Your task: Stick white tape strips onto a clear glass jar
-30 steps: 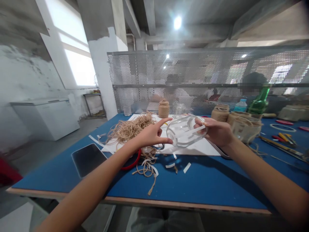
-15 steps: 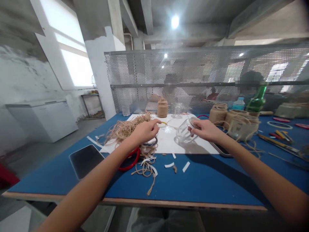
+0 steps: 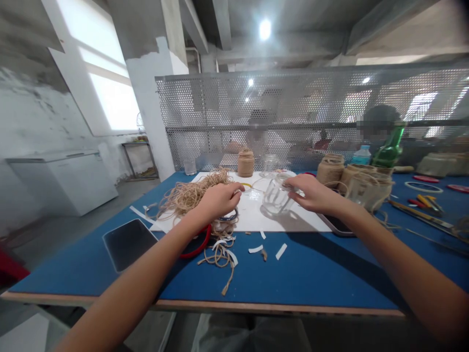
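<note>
My right hand grips a clear glass jar by its rim. The jar is slightly tilted over white paper; I cannot tell whether its base touches. My left hand is closed, thumb and fingers pinched, in front of a tangled heap of jute twine. What lies in that pinch is too small to make out. Just past its fingertips is a yellow ring. A twine-wrapped jar and another clear jar stand farther back.
Several twine-wrapped jars and a green bottle stand at the right, near tools. A phone lies under my right forearm. A dark tablet, red-handled scissors and paper scraps lie nearer me. Perforated metal screen behind.
My right hand has shifted slightly left with the glass jar, which now leans less and stands closer to upright. My left hand stays nearly in place, still pinched.
</note>
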Motion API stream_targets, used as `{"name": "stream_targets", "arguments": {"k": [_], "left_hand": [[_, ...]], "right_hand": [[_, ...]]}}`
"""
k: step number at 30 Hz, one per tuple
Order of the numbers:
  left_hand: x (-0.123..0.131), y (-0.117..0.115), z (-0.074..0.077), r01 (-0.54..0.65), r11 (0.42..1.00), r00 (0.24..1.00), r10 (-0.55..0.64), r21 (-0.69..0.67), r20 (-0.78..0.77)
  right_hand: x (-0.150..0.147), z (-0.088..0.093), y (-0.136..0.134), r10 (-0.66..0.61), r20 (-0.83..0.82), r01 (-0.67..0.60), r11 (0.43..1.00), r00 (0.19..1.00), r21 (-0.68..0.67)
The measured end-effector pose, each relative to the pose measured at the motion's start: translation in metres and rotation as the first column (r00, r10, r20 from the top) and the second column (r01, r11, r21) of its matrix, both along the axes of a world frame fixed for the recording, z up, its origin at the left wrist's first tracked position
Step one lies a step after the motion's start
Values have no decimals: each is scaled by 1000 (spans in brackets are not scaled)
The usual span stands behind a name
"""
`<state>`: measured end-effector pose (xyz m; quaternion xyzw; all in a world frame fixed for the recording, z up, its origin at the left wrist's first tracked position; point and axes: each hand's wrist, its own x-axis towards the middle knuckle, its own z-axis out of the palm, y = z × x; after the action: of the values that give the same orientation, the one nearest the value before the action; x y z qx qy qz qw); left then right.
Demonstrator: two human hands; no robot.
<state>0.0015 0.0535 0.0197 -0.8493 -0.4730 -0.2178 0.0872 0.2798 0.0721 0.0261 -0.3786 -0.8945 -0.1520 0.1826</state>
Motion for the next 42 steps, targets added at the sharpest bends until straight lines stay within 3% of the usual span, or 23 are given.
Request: {"name": "stream_targets", "arguments": {"k": [5, 9, 11, 15, 18, 20, 23, 26, 30, 33, 36, 42], "left_hand": [[3, -1, 3, 41, 999, 994, -39, -13, 98], [6, -4, 10, 160, 979, 928, -105, -126, 359], [8, -6, 12, 270, 930, 848, -108, -248, 519], [11, -9, 11, 513, 766, 700, -110, -388, 706], [16, -14, 9, 609, 689, 666, -173, -394, 726], [21, -20, 8, 640, 663, 666, -228, -388, 710], [27, -27, 7, 660, 667, 667, -308, -346, 678], [28, -30, 6, 653, 675, 680, -324, -342, 657], [28, -30, 5, 702, 611, 636, -304, -367, 709], [28, -30, 5, 714, 604, 617, -305, -354, 725], [27, -30, 7, 695, 643, 629, -326, -323, 705], [21, -29, 14, 596, 748, 770, -429, -291, 473]], "right_hand": [[1, -12, 8, 27, -101, -24, 999, 995, 33], [-1, -13, 9, 54, -137, -51, 998, 989, 25], [-1, -11, 7, 88, -153, -88, 996, 984, 8], [-8, -2, -6, 170, -282, -155, 985, 944, 75], [-23, 0, -25, 224, -388, -177, 972, 894, 155], [-36, -1, -37, 277, -368, -237, 960, 888, 150], [-49, -6, -46, 321, -291, -310, 947, 901, 84], [-53, -9, -48, 304, -277, -297, 953, 912, 66], [-50, -9, -47, 323, -258, -316, 946, 910, 71], [-48, -10, -46, 353, -236, -340, 935, 905, 96], [-48, -12, -47, 369, -249, -338, 928, 895, 160], [-45, -13, -49, 376, -228, -283, 892, 898, 353]]}}
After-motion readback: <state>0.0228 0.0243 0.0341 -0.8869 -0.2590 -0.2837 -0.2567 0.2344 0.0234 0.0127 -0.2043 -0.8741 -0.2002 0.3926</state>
